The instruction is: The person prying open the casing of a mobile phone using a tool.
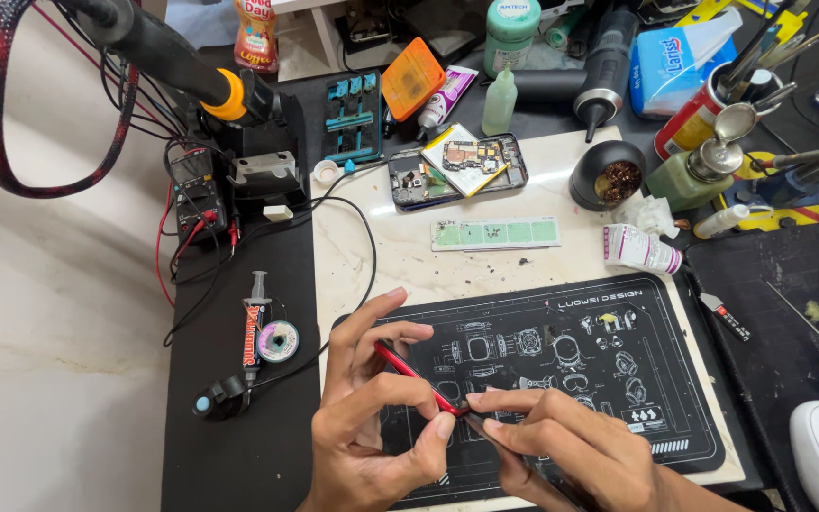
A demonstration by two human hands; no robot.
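Both hands are working over the black mat (675,379): left hand (372,417) is pinching a small red tool (414,374), right hand (561,441) is gripping a dark probe (500,446), tips meeting above the mat's near edge. Judged step: fine prying or alignment; steady, light pressure is needed next. Opened phone (457,171) is lying beyond the mat.

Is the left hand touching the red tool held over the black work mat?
Touching. The head view shows the left hand wrapped around the red tool, thumb and fingers pressed against it above the black mat.
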